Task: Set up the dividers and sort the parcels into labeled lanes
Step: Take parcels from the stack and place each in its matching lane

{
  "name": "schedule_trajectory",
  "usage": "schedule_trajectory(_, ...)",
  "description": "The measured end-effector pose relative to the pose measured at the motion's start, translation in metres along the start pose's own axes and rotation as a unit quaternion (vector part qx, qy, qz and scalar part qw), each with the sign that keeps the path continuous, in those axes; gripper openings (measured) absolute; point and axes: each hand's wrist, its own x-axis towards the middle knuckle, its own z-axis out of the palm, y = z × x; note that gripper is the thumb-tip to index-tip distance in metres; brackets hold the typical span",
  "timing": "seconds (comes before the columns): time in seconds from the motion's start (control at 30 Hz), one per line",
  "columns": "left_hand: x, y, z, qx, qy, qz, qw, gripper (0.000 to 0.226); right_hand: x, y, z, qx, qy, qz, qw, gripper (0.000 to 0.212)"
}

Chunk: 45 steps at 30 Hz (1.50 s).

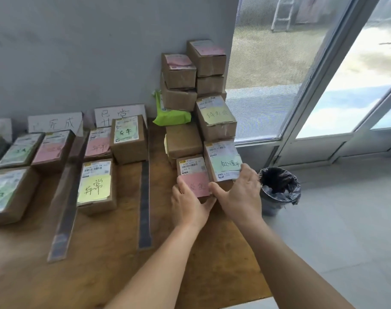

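Both hands meet at the centre right of the frame, on parcels at the near end of an unsorted stack. The left hand [186, 202] grips the pink-note parcel [193, 176] from its near left corner, thumb on the top, fingers curled under the near edge. The right hand [240, 192] holds the neighbouring green-note parcel [223, 161], thumb at its near left corner and fingers wrapped round its right side. The two parcels touch side by side on the wooden table [114, 253].

Behind them, toward the upper centre, more brown boxes rise in a stack [193, 70] against the grey wall, one with a yellow note [215, 115] tilted forward. A green packet [171, 115] lies at the foot of the stack on its left.

Two dark divider strips run away from the viewer: one [144, 204] just left of centre, another [64, 210] further left and slanted. Between them lie sorted parcels, the nearest with a yellow label [96, 186]. More parcels lie left of the slanted strip, at the frame's left edge. White lane cards [55, 123] with handwriting stand against the wall behind the lanes.

At the right, on the tiled floor beside the table, stands a bin [278, 190] with a black liner, below a glass door.
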Motion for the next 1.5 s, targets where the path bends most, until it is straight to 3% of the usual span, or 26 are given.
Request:
schedule_trajectory(0.37, -0.002, -0.005, 0.005, -0.002, 0.052, 0.014, 0.999, 0.103, 0.0, -0.004, -0.002, 0.022, 0.015, -0.017, 1.0, 0.09)
schedule_trajectory(0.8, 0.004, 0.0, 0.008, 0.027, 0.037, -0.017, 0.999, 0.11, -0.01, 0.0, -0.013, 0.045, 0.024, -0.025, 0.998, 0.09)
schedule_trajectory(1.07, -0.012, -0.006, 0.0, 0.021, 0.018, -0.052, 0.998, 0.102, -0.018, 0.007, -0.015, 0.034, 0.02, -0.043, 0.998, 0.083)
schedule_trajectory(1.5, -0.043, 0.004, -0.043, -0.009, 0.11, 0.062, 0.992, 0.079, -0.047, 0.004, -0.038, 0.104, 0.054, -0.077, 0.99, 0.07)
